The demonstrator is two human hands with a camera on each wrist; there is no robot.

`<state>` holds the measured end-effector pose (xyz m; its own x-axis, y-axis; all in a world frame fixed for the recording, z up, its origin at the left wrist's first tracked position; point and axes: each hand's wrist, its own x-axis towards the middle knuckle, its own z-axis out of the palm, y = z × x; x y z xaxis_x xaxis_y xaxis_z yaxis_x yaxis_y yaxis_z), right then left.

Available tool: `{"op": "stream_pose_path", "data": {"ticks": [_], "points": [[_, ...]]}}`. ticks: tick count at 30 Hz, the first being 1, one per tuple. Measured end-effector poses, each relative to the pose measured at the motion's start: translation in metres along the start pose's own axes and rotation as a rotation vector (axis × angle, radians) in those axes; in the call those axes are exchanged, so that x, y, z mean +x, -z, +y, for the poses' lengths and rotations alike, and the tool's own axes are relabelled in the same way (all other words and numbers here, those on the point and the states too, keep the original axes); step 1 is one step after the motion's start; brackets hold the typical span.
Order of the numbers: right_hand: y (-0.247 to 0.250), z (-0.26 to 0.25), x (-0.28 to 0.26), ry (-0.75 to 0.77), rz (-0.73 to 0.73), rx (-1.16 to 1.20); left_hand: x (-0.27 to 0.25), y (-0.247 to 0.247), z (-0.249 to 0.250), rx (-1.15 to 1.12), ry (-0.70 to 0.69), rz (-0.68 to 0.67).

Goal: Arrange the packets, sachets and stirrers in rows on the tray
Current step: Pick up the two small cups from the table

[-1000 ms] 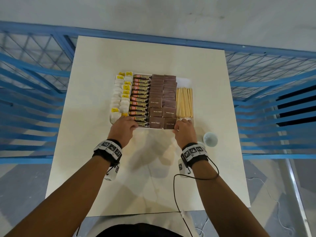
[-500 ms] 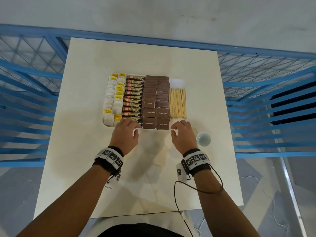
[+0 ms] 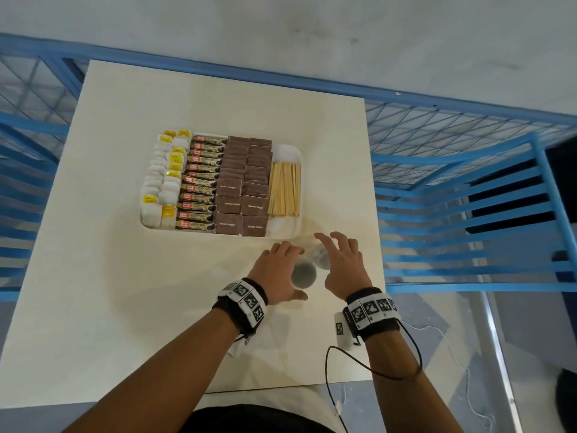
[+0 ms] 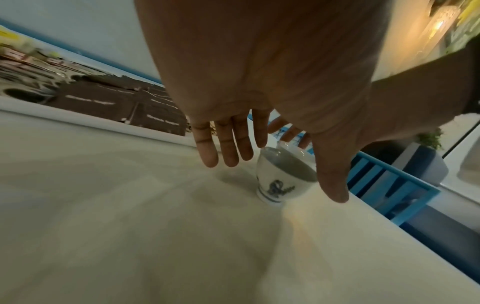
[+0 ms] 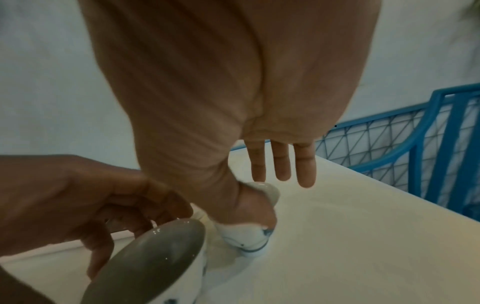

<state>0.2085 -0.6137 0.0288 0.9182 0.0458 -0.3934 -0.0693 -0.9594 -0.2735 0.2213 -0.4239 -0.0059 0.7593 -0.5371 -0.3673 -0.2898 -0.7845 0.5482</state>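
From the head view, both hands have left the white rectangular tray [image 3: 298, 182], where packets, sachets and wooden stirrers [image 3: 284, 189] lie in finished-looking rows. From the left wrist, the left hand [image 4: 259, 82] hovers with fingers straight over a small white ceramic cup with blue markings [image 4: 284, 178]. From the right wrist, the right hand [image 5: 233, 92] is also unclenched, thumb touching a second such cup [image 5: 249, 232], so I judge arranging done.

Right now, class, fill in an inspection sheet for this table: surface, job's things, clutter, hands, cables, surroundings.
Surface: pale square table.
Job's things: tray holds rows of tea bags, coffee sachets, sugar packets, stirrers.
Clutter: two small cups by the tray's near right corner.
Hands: left hand at one, grip unclear; right hand open, thumb on the other cup.
Cables: black cable from right wristband.
Surroundings: blue railing, grey floor.
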Motion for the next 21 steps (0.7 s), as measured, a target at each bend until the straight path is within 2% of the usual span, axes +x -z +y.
{"op": "stream_pose_path", "data": {"ticks": [3,6,9,13,21], "points": [[-0.001,0.011,0.003,0.041,-0.037,-0.028,0.005,-0.009,0.008,0.065,0.019,0.008],[-0.005,0.018,0.009,0.075,-0.042,-0.01,0.006,-0.013,0.012,0.026,0.045,0.036],[-0.005,0.021,0.015,0.103,-0.029,0.033,0.006,-0.014,0.016,-0.131,0.1,0.079],[0.004,0.022,0.036,0.123,0.036,0.119,0.007,-0.003,0.02,-0.373,0.16,0.225],[0.041,0.008,0.127,-0.026,0.185,0.343,0.023,0.046,0.02,-0.561,0.265,0.449]]}}
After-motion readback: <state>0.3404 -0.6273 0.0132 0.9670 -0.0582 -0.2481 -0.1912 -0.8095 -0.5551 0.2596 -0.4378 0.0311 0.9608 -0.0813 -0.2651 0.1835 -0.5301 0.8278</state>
